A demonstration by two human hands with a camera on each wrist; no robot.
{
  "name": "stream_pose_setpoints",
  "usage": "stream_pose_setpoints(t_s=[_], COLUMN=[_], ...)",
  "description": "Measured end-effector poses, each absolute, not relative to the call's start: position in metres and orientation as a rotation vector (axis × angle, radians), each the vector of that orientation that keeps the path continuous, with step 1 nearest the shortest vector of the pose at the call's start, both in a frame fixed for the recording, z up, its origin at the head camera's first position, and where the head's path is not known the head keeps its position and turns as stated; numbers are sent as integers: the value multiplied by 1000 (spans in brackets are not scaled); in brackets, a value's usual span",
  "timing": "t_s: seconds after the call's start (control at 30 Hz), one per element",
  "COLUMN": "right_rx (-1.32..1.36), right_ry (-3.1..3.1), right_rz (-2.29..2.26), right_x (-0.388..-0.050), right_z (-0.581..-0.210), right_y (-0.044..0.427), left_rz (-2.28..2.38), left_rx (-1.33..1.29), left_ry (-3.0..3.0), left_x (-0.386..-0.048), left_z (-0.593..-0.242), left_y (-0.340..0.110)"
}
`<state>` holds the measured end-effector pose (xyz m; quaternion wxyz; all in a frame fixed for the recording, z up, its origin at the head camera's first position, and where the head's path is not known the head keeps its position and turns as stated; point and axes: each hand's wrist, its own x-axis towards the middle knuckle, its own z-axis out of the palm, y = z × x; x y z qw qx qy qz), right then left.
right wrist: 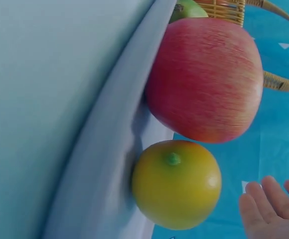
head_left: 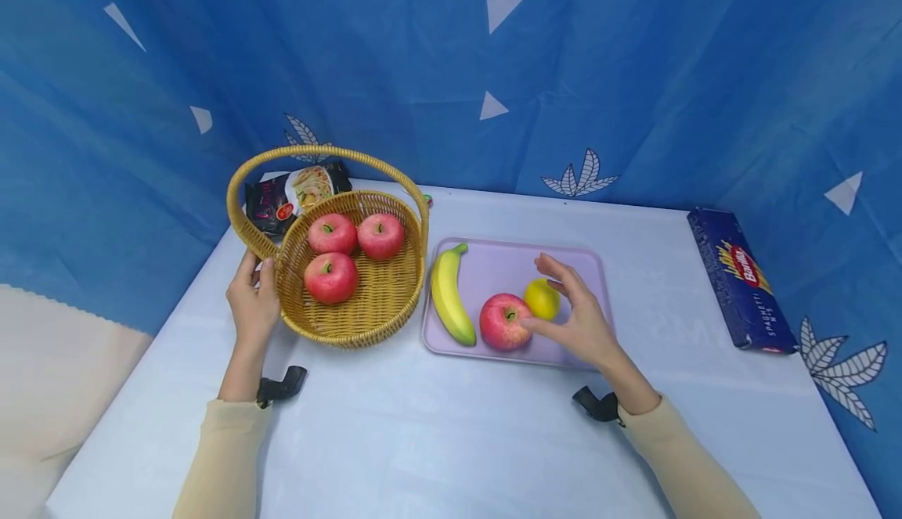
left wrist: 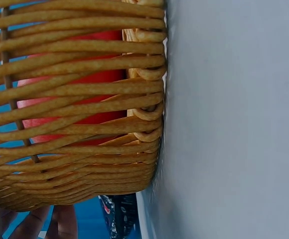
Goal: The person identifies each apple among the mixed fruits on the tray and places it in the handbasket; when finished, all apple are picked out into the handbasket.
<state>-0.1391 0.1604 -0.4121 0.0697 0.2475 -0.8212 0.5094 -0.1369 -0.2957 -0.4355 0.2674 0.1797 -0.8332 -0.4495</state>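
A round wicker basket (head_left: 352, 339) with a tall arched handle holds three red apples (head_left: 331, 278). My left hand (head_left: 254, 308) holds it at its left side, by the foot of the handle; in the left wrist view the fingertips (left wrist: 65, 221) are partly hidden behind the weave. On a lilac tray (head_left: 486, 253) lie a banana (head_left: 451, 296), a red apple (head_left: 504, 322) and a small round yellow fruit (right wrist: 177, 184). Over the tray's right part hovers my right hand (head_left: 581, 323), thumb and fingers spread apart around the yellow fruit's side, holding nothing.
Behind the basket lies a black food packet (head_left: 296, 194). A blue spaghetti box (head_left: 743, 280) sits at the table's right edge. The white table (head_left: 423, 441) is backed by a blue patterned cloth (head_left: 451, 73).
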Motion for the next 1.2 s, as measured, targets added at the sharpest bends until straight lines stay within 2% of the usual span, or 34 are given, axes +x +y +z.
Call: stream_pose_setpoints(t_s=[0.8, 1.2], right_rx=[735, 763], right_ry=[-2675, -2792], right_rz=[1519, 1343], right_x=[-139, -136], right_z=[-425, -428], right_y=[155, 152], left_rz=[-1215, -1214], left_rx=[500, 503], left_ry=[-2251, -2248], left_x=[-137, -137], left_z=[-436, -435], left_y=[-296, -295])
